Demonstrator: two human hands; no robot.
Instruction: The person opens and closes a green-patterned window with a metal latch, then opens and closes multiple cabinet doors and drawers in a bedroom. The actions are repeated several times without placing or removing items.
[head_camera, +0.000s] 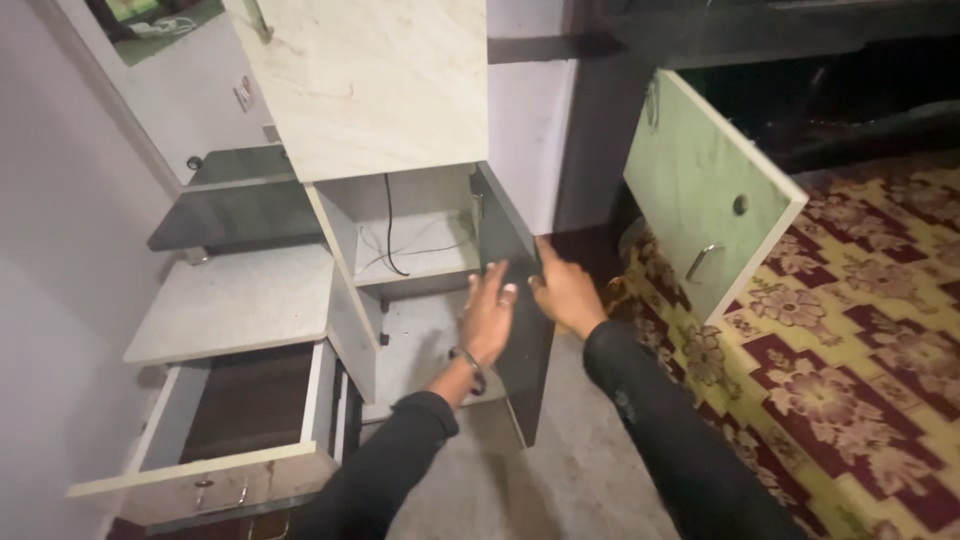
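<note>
A pale dressing cabinet stands against the wall with its lower compartment open. My left hand lies flat, fingers spread, against the inner face of the dark side panel. My right hand grips the outer edge of that same panel from the other side. Both arms wear black sleeves, and a bracelet sits on my left wrist. Inside the compartment a shelf carries a black cable and thin white wires.
A drawer is pulled out at the lower left under a light shelf top. A green-tinted door with a metal handle hangs open at the right. A red floral bedcover lies at the right, grey floor below.
</note>
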